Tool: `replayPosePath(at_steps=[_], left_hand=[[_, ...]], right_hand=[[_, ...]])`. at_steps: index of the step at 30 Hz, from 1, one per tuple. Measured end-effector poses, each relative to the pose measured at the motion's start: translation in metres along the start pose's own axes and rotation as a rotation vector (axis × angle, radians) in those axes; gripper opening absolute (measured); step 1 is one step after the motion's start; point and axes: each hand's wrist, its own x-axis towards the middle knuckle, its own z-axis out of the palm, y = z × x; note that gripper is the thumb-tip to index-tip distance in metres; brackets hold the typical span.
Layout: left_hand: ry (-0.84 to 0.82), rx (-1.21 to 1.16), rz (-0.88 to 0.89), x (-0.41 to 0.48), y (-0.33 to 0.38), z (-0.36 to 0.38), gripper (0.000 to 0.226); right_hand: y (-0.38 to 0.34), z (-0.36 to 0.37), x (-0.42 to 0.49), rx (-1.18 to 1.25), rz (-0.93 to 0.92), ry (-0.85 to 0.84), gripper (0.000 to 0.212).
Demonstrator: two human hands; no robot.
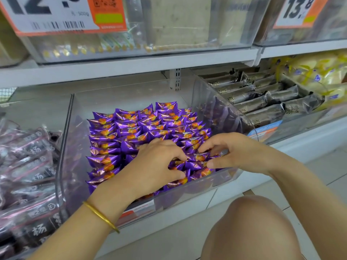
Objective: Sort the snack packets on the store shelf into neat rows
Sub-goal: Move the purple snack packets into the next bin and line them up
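Purple foil snack packets point(131, 128) printed with an orange fruit picture are being gripped at the near right of their heap: the left hand point(159, 164) curls its thumb and forefinger round a few of them, and the right hand point(231, 151) pinches the neighbouring ones between its bent fingers and thumb. The packets lie in a clear plastic bin point(75, 128) on the lower white shelf point(234, 182), packed in rows that run from near to far. Each packet's long axis runs left to right, with its crimped ends pointing to the sides. Their print is too small to read. A thin gold bangle point(101, 216) circles the left wrist. Left of the bin lie dark packets in clear wrap point(28, 166) bearing the white character 杨. Right of it, grey-black packets point(262, 98) with black characters lie in rows, and pale yellow packets point(319, 72) sit beyond them. On the upper shelf, a price card point(56, 14) reads "12." and "500g" over a barcode; a second card point(300, 10) at far right reads "13.8". A bare knee point(253, 231) shows at near right.
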Motion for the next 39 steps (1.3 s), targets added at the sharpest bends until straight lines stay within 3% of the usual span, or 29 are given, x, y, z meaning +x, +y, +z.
replayPosePath(at_steps=[6, 10, 13, 17, 23, 26, 29, 35, 39], left_hand=[[0.085, -0.035, 0.042, -0.003, -0.001, -0.002, 0.035], [0.315, -0.094, 0.11, -0.02, -0.006, -0.02, 0.023], [0.45, -0.141, 0.127, -0.051, -0.013, -0.043, 0.022], [0.632, -0.189, 0.007, -0.11, -0.043, -0.071, 0.018], [0.774, -0.146, -0.396, -0.204, -0.136, -0.112, 0.024], [0.873, -0.142, -0.524, -0.242, -0.166, -0.121, 0.02], [0.986, -0.118, -0.599, -0.267, -0.183, -0.117, 0.024], [1.079, -0.213, -0.581, -0.289, -0.192, -0.114, 0.027], [1.139, -0.364, -0.563, -0.295, -0.19, -0.117, 0.024]], right_hand=[[-0.003, 0.002, -0.001, -0.045, -0.017, 0.092, 0.026], [-0.028, 0.005, -0.001, -0.01, -0.137, 0.264, 0.014], [-0.063, 0.028, 0.006, 0.046, -0.253, 0.186, 0.013], [-0.125, 0.08, 0.019, 0.1, -0.415, 0.045, 0.013], [-0.215, 0.168, 0.046, 0.09, -0.583, -0.115, 0.019], [-0.242, 0.21, 0.072, 0.018, -0.594, -0.157, 0.015], [-0.259, 0.248, 0.106, -0.077, -0.571, -0.098, 0.021], [-0.281, 0.309, 0.154, -0.333, -0.446, 0.061, 0.041], [-0.281, 0.317, 0.159, -0.172, -0.427, 0.062, 0.027]])
